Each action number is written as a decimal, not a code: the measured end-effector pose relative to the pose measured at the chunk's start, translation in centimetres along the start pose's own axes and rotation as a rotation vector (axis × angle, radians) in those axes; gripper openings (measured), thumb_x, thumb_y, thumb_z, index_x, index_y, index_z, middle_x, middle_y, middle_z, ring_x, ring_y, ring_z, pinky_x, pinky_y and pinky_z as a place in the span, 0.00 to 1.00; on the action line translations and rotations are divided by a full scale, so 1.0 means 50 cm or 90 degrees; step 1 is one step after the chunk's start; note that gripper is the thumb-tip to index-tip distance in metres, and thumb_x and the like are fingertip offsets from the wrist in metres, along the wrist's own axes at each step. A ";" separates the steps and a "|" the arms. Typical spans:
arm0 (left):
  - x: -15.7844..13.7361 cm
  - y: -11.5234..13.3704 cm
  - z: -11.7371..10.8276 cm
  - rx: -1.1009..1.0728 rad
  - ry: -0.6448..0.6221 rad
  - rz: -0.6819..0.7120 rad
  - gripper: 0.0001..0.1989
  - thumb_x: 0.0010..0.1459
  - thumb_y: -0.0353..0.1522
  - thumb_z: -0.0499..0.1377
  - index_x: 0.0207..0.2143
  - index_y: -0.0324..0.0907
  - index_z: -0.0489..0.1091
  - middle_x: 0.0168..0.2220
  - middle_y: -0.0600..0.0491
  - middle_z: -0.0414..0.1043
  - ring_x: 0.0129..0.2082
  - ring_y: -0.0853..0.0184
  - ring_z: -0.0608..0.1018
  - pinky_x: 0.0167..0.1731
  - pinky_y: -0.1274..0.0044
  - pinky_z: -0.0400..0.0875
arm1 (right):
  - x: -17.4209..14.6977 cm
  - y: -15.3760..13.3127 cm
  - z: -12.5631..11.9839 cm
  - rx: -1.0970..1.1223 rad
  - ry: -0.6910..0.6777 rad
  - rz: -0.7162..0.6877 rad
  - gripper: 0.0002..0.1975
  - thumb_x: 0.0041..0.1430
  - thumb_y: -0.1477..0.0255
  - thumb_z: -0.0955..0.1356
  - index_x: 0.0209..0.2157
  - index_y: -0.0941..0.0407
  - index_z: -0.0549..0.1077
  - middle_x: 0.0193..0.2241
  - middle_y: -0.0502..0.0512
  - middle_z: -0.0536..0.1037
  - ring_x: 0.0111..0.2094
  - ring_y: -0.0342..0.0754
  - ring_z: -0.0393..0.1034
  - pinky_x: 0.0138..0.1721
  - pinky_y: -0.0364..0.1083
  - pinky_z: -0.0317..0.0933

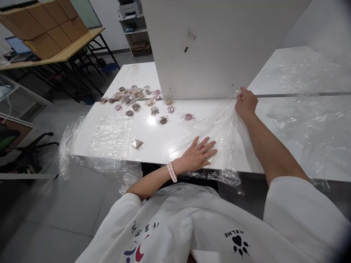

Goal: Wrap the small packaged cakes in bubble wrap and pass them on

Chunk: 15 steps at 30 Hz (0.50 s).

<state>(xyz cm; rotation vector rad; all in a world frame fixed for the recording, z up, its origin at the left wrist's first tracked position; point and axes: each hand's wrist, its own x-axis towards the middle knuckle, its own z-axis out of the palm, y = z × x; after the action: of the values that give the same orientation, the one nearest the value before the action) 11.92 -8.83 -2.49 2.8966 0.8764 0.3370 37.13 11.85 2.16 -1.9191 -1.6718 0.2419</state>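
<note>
My left hand (199,155) lies flat with its fingers spread, pressing a clear plastic bag (219,126) against the white tabletop (109,135). Up by the white panel, my right hand (246,102) pinches the bag's far corner and pulls the film into taut folds. The bag's near edge hangs crumpled over the table's front edge. Beyond my left hand, one small round packet (188,117) in clear wrapping lies close to the film. A silvery flat packet (137,143) sits apart, further left. What the folded film covers, if anything, I cannot make out.
Several small wrapped packets (131,94) are heaped at the back left. Another clear plastic bag (106,135) drapes over the left table edge, and more film (309,120) covers the right side. An upright white panel (205,51) rises behind. Cardboard boxes (46,29) stand on a far wooden table.
</note>
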 end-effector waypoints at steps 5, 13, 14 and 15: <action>0.012 0.001 0.000 -0.116 0.022 -0.098 0.33 0.67 0.46 0.50 0.70 0.49 0.47 0.73 0.46 0.41 0.73 0.51 0.39 0.68 0.49 0.37 | -0.054 -0.083 -0.048 -0.043 0.044 -0.174 0.32 0.67 0.66 0.62 0.67 0.67 0.55 0.67 0.76 0.51 0.67 0.64 0.50 0.59 0.60 0.48; -0.128 0.003 -0.079 -0.191 -0.063 -0.096 0.50 0.58 0.54 0.58 0.72 0.48 0.35 0.73 0.42 0.32 0.72 0.46 0.39 0.67 0.49 0.40 | -0.578 -0.049 -0.038 0.007 -0.196 -0.503 0.45 0.60 0.51 0.67 0.72 0.47 0.44 0.69 0.61 0.54 0.68 0.63 0.51 0.64 0.65 0.48; -0.153 0.004 -0.083 -0.167 -0.073 -0.090 0.54 0.55 0.53 0.62 0.72 0.47 0.34 0.73 0.41 0.32 0.72 0.45 0.38 0.66 0.48 0.39 | -0.619 -0.031 -0.025 -0.032 -0.171 -0.482 0.43 0.62 0.56 0.68 0.72 0.45 0.43 0.69 0.60 0.54 0.68 0.63 0.51 0.64 0.66 0.47; -0.176 0.006 -0.083 -0.138 -0.077 -0.090 0.56 0.54 0.49 0.66 0.72 0.46 0.35 0.73 0.40 0.33 0.72 0.44 0.38 0.66 0.47 0.37 | -0.648 -0.014 -0.013 -0.063 -0.131 -0.452 0.42 0.63 0.60 0.67 0.72 0.44 0.43 0.69 0.60 0.54 0.67 0.64 0.53 0.63 0.67 0.48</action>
<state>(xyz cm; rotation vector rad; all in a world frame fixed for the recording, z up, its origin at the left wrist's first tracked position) 3.98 -13.84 -0.04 2.6112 0.9542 0.2268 30.40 -19.17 -4.43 -1.2763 -2.4177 0.0742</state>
